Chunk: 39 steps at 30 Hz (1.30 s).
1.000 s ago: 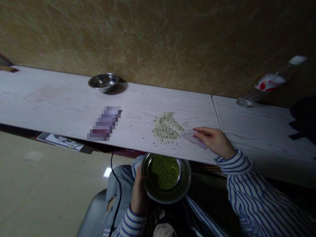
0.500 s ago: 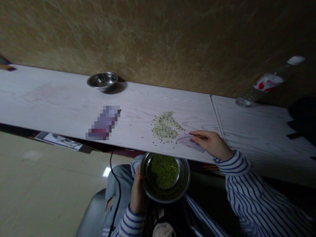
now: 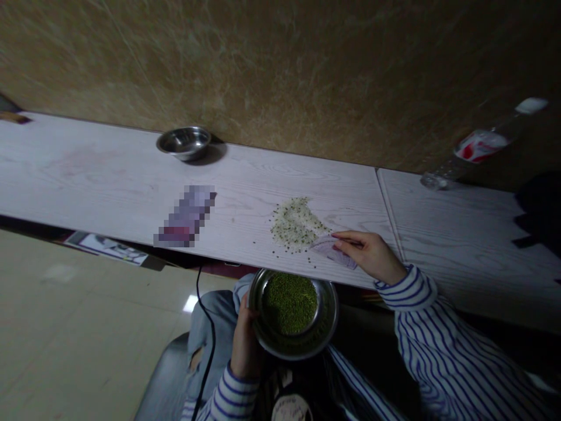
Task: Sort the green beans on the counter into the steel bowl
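Note:
My left hand (image 3: pixel 245 342) grips the rim of a steel bowl (image 3: pixel 326 327) full of green beans (image 3: pixel 289 303), held in my lap just below the table's near edge. My right hand (image 3: pixel 370 255) rests on the pale wooden table (image 3: pixel 109 181) and pinches a small folded card or paper (image 3: pixel 331 250). The card's edge touches the right side of a loose pile of pale and green grains (image 3: pixel 295 225) spread on the table. Both sleeves are blue and white striped.
An empty steel bowl (image 3: pixel 184 142) stands at the back by the wall. A blurred flat object (image 3: pixel 186 216) lies left of the pile. A clear bottle with a red label (image 3: pixel 480 146) stands at the right. A black cable (image 3: pixel 201 327) hangs under the table.
My right hand has slid the card leftwards, from a little apart to the edge of the grain pile. The bowl in my left hand has stayed put.

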### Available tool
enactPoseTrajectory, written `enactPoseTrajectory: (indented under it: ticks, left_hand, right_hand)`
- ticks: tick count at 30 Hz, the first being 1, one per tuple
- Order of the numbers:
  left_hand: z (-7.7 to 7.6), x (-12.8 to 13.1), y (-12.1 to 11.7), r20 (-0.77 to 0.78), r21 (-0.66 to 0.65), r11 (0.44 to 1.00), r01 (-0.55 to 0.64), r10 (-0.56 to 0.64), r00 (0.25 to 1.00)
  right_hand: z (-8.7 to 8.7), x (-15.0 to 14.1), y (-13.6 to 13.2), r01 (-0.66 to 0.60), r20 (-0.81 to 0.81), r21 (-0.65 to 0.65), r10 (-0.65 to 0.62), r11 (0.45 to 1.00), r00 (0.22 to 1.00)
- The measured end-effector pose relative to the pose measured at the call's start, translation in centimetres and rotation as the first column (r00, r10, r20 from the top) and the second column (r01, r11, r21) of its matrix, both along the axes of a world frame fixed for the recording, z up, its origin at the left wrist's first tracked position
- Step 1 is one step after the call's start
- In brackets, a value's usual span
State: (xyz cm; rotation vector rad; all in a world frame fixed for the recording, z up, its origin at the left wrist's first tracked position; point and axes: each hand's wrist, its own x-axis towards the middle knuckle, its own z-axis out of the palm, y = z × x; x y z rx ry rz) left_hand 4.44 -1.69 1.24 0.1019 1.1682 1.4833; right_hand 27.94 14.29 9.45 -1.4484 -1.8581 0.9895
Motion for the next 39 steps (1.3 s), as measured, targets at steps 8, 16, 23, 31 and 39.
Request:
enactPoseTrajectory:
  ticks: [8,16,23,31,39]
  left_hand:
    - [0.1,0.0,0.1,0.017,-0.015,1.0,-0.016,0.017,1.0]
    - [0.8,0.2,0.2,0.009,-0.007,0.999,-0.033,0.033,0.999]
    - [0.2,-0.2,0.2,-0.035,0.002,1.0,-0.008,0.008,0.999]
    - [0.5,-0.2,0.2,-0.02,-0.012,1.0,-0.009,0.008,1.0]
    - [0.1,-0.4,0.2,-0.055,-0.003,1.0,-0.001,0.001,0.999]
  right_hand:
    - [-0.4,-0.7,0.1,-0.032,-0.022,0.005,0.032,0.999,0.999]
    - [-0.2,-1.4,0.0,-0.062,0.006,0.027,0.062,0.998,0.998]
    - [-0.2,-2.1,0.5,-0.062,0.002,0.045,0.062,0.997,0.998]
    - [0.3,-1.6,0.1,-0.122,0.044,0.063,0.12,0.99,0.992]
    - [-0.3,-1.8,0.3,-0.098,0.064,0.071,0.094,0.993,0.994]
